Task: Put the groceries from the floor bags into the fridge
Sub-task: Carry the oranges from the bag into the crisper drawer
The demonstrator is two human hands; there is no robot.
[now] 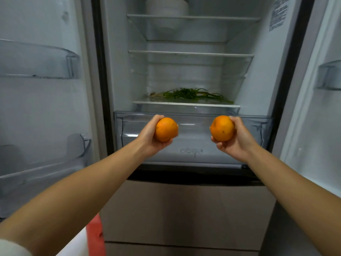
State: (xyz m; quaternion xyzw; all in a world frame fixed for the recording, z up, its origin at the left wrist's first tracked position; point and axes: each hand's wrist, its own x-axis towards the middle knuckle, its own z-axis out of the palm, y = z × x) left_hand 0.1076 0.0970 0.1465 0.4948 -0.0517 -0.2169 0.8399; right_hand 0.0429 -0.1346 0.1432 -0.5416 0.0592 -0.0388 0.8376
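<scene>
Head view: fridge (118, 74) wall sticker (278, 13) print seems unreadable, blurred.

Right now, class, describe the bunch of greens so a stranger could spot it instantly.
Start at the open fridge and count down its glass shelves to the lowest shelf, just above the clear drawer. The bunch of greens lies flat there: thin, dark and stalky, unlike the round oranges held in front.

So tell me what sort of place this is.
Probably a home kitchen: an open fridge with greens on a shelf, a stack of bowls up top, and each hand holding an orange.
</scene>
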